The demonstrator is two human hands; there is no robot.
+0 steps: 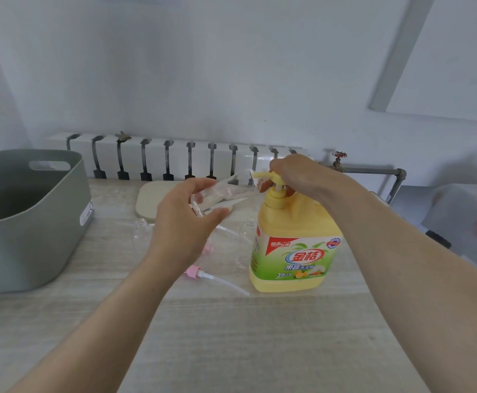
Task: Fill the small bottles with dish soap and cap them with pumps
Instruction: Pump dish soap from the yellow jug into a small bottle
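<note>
The step in hand is filling. Our left hand point(183, 222) grips a clear small bottle point(220, 194) around its body, tilted, with its open mouth brought up to the yellow nozzle point(261, 175) of the dish soap bottle point(294, 251). Our right hand point(297, 174) sits on the pump head point(277, 180), fingers curled over it. We cannot tell whether the mouth touches the nozzle, and we make out no soap inside the held bottle.

We judge the next move to be a straight downward press on the pump head while the left hand keeps the mouth under the nozzle. The opening is narrow, so misalignment may spill soap onto the tabletop point(231, 336).

The dish soap bottle is opaque yellow plastic, broad-shouldered, with a glossy printed label, and it stands upright on the pale, wood-grained tabletop. The small bottles are thin, transparent and smooth. Two more point(141, 231) point(246, 242) wait near the left hand. A pink pump point(193, 272) with a long translucent dip tube lies beside the dish soap bottle, not yet fitted. A matte grey basket point(27, 222) stands at far left, and a beige rounded pad point(149, 199) lies behind the hands.
</note>
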